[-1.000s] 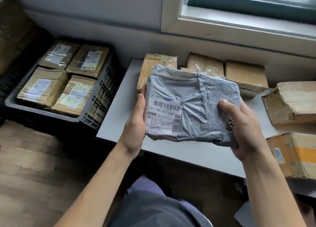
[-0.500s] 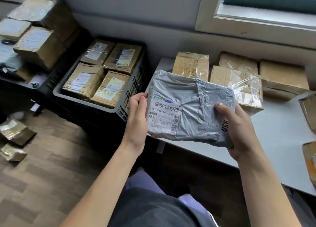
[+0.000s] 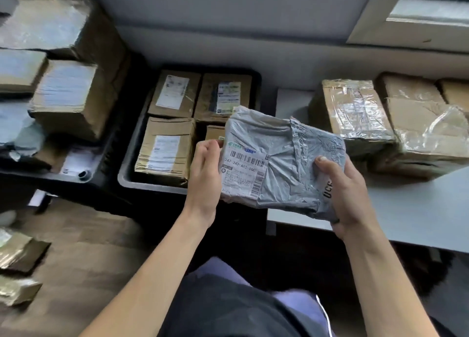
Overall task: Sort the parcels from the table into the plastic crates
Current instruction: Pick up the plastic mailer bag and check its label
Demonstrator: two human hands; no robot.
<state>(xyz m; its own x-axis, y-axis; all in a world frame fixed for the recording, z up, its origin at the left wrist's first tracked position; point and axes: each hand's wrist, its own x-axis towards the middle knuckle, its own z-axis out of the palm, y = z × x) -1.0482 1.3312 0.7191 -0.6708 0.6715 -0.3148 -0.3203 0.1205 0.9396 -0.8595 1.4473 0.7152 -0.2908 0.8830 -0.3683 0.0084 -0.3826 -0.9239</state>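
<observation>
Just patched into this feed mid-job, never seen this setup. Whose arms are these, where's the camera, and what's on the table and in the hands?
No machine here: a person works with bare hands, and the single camera sits on their head, looking forward and down, so the arms coming from the bottom edge are their own. The left hand and right hand each grip one side of a grey plastic-wrapped parcel, barcode label up, held in the air. On the white table at the right stand taped cardboard boxes. The grey plastic crate left of it holds labelled cardboard parcels, one partly hidden behind the held parcel.
</observation>
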